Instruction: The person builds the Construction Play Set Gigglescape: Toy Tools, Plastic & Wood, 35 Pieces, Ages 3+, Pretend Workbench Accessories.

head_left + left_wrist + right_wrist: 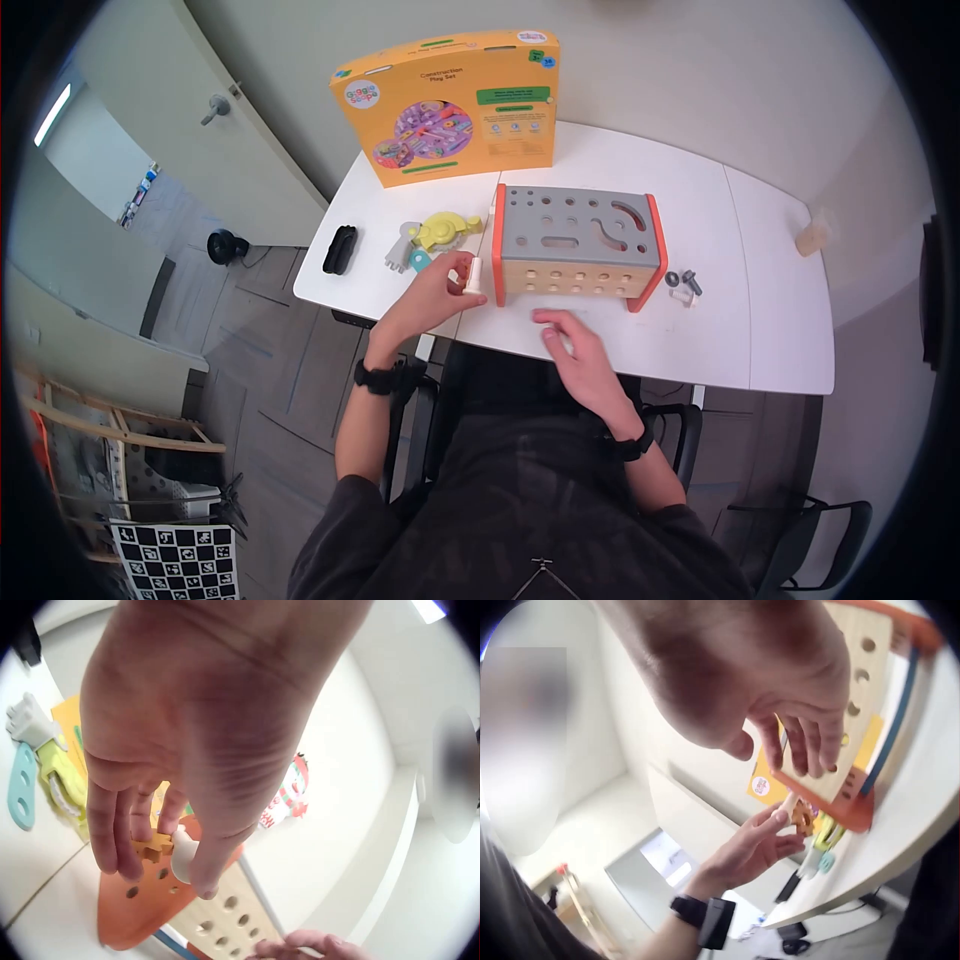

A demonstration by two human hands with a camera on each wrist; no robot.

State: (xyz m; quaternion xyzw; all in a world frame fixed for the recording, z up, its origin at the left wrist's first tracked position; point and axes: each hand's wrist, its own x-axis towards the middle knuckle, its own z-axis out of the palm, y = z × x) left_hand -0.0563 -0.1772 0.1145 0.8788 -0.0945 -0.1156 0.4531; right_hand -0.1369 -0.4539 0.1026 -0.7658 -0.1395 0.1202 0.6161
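Note:
In the head view my left hand (425,302) pinches a cream peg (474,276) beside the left red end of the toy workbench (585,278). The left wrist view shows the peg (184,859) between thumb and fingers, touching or close to an orange gear (154,846); whether the hand also holds the gear, I cannot tell. This gear (804,817) also appears by the left hand (742,853) in the right wrist view. Relaxed and holding nothing, my right hand (585,372) hovers at the workbench's front, near its wooden holed panel (866,675).
A yellow box (460,110) stands behind the workbench. Left of it lie a yellow toy piece (440,232), a grey piece (402,248), a teal strip (420,260) and a black tray (341,250). Grey bolts (692,283) lie to its right on the white table (780,330).

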